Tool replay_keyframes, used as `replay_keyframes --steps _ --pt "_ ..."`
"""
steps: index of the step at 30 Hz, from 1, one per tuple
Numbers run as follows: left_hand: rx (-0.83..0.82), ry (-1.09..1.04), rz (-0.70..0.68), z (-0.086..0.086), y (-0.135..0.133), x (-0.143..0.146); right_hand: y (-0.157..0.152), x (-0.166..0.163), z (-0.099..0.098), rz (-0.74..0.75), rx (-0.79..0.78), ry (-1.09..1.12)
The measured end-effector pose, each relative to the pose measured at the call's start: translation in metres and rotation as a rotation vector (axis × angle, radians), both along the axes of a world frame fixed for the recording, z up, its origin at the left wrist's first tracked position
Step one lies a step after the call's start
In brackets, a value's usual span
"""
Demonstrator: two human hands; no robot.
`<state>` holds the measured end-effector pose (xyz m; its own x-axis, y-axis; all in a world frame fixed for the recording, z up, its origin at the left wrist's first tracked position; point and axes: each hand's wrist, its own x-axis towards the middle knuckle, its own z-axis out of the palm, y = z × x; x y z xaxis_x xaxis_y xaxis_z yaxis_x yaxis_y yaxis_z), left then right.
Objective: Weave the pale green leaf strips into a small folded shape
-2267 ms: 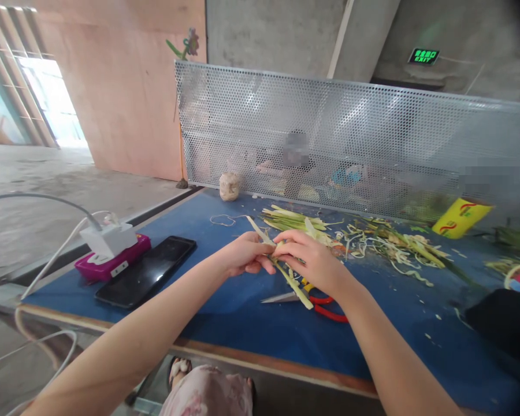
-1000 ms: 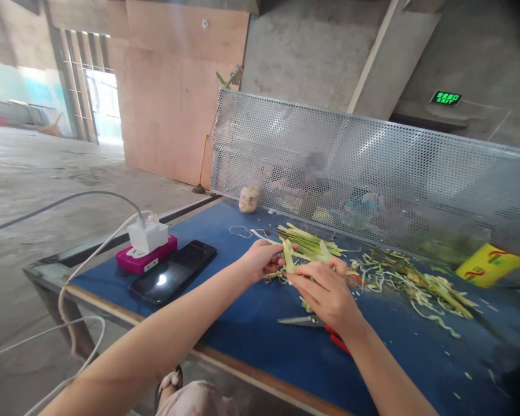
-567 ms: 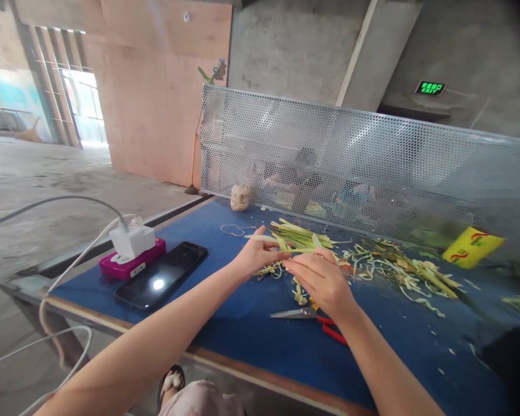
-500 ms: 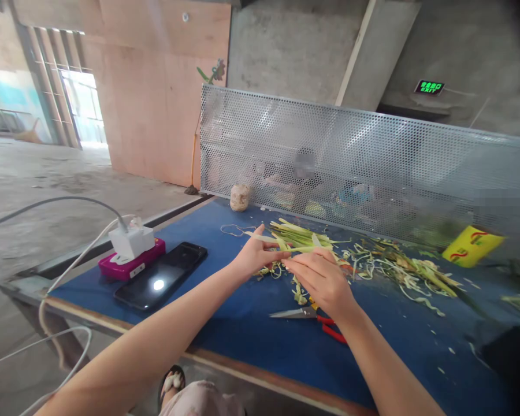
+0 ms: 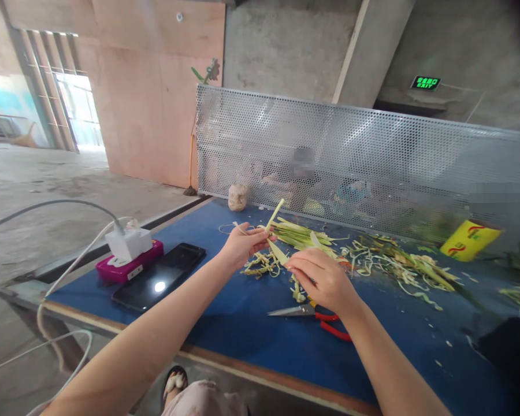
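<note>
My left hand (image 5: 241,246) is closed in a pinch on a pale green leaf strip (image 5: 274,230) that bends at my fingers, one end pointing up and back. My right hand (image 5: 321,279) is closed on the strip's lower end, just right of and below the left hand. Both hands hover over the blue table (image 5: 251,329). Red-handled scissors (image 5: 314,315) lie on the table right under my right wrist. A pile of green leaf strips (image 5: 301,234) lies just behind my hands, with curly trimmings (image 5: 260,267) below my left hand.
A black phone (image 5: 160,276) and a pink box with a white charger (image 5: 127,254) sit at the table's left. Leaf scraps (image 5: 398,263) spread to the right, near a yellow packet (image 5: 470,240). A perforated metal screen (image 5: 364,164) bounds the far edge; a person sits behind it.
My left hand has turned the strip so its far end now points up instead of lying level. My right hand slid down along it. The camera view shifted a little.
</note>
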<state>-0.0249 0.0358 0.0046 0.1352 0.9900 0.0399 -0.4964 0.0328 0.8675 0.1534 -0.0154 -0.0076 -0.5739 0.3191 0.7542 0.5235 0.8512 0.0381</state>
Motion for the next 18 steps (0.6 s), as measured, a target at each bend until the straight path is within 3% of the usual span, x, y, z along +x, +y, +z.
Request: replay_keyframes --steps 3,6,8,10,14,18 --pt "0.042 0.055 -0.025 -0.002 -0.003 0.003 0.006 0.002 0.000 -0.021 -0.297 0.165" --pt "0.136 0.168 -0.094 -0.005 -0.007 0.008 0.017 0.002 -0.006 -0.189 -0.675 0.447" --pt "0.200 0.228 -0.132 -0.007 -0.010 0.011 0.024 0.001 -0.011 -0.252 -0.881 0.503" --pt "0.245 0.277 -0.150 -0.009 -0.012 0.012 0.028 -0.001 -0.014 -0.209 -0.961 0.567" --pt "0.314 0.332 -0.150 -0.010 -0.015 0.012 0.026 -0.007 -0.013 0.012 -0.986 0.606" --pt "0.364 0.380 -0.167 -0.010 -0.014 0.011 0.022 -0.007 -0.008 0.054 -0.975 0.662"
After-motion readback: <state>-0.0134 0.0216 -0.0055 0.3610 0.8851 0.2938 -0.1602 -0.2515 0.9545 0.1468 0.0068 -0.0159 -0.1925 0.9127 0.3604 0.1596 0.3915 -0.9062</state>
